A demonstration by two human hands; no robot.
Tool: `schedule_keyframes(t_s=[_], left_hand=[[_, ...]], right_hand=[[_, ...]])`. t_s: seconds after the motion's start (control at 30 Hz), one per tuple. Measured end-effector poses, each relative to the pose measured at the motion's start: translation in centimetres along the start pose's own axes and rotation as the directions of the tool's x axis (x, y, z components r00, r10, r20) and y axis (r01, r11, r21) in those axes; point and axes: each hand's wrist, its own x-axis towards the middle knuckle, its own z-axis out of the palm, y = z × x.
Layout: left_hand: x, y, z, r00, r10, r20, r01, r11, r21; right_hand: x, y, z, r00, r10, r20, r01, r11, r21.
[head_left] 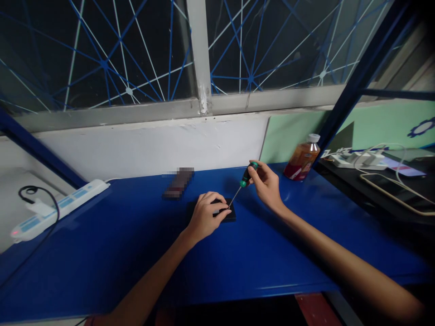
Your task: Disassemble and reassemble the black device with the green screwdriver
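My right hand (267,183) grips a screwdriver (249,171) by its black and green handle, thumb and fingers pinched around it. The thin metal shaft slants down to the left, and its tip reaches my left fingertips. My left hand (209,214) rests over a flat black object (231,216) on the blue table, covering much of it. Thumb and forefinger of that hand pinch together at the screwdriver's tip. Whatever lies between them is too small to make out.
A dark, pixelated oblong item (179,183) lies behind my left hand. On the left is a white power strip (61,210) with a black cable. A drink bottle (302,158) stands at the back right. Phones (397,192) and chargers (360,159) lie on a black surface farther right.
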Motion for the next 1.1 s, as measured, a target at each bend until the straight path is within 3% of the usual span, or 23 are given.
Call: schedule_keyframes(t_s=[0.4, 0.6, 0.73, 0.93, 1.1], left_hand=[[0.0, -0.2, -0.1, 1.0, -0.015, -0.017, 0.015, 1.0, 0.005], [0.0, -0.1, -0.1, 1.0, -0.025, -0.003, 0.025, 0.999, 0.029], [0.0, -0.1, -0.2, 0.998, -0.049, 0.044, 0.046, 0.997, 0.065], [-0.5, -0.4, 0.0, 0.977, -0.049, 0.206, 0.016, 0.988, 0.155], [-0.5, -0.2, 0.0, 0.968, -0.074, 0.241, 0.027, 0.981, 0.194]], right_hand=[[-0.8, -1.9, 0.1, 0.995, -0.097, 0.026, 0.098, 0.993, -0.06], [-1.1, -2.3, 0.3, 0.996, 0.006, 0.094, -0.009, 1.0, 0.025], [-1.0, -2.3, 0.4, 0.995, 0.046, 0.086, -0.053, 0.995, 0.082], [-0.2, -2.0, -0.3, 0.999, 0.039, 0.038, -0.042, 0.996, 0.081], [0.4, -1.8, -1.0, 1.0, 0.024, -0.006, -0.023, 0.997, 0.074]])
